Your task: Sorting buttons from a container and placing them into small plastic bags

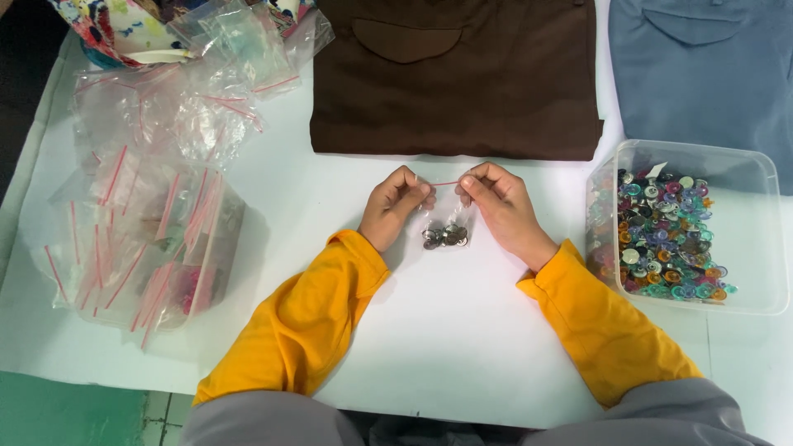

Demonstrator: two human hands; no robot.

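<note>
At far left on the white table (446, 347), a heap of clear zip bags (149, 239) with red seal strips. Left of centre, left hand (395, 206) closed in a pinch on one end of the red seal strip (446, 182) of a small clear bag (446, 227). Behind it, at the table's far edge, a folded brown garment (454, 83). Right hand (500, 206) likewise pinched shut on the strip's other end, pulling it taut between the two.

Bag hanging just above the table, between the wrists, mouth towards the brown garment and bottom towards the wearer; seal running left to right, long axis of the bag seemingly from mouth to bottom. Silver metal fasteners (444, 236) bunched in its lower part.

By appearances, caught mid-handling of the seal; whether pressed closed or not, impossible to tell. Further work along the strip likely calling for an even pinch and a level mouth, to keep the contents in.

To the right, a clear plastic tub (743, 173) of coloured fasteners (661, 239); beyond it, a folded blue garment (710, 66).
</note>
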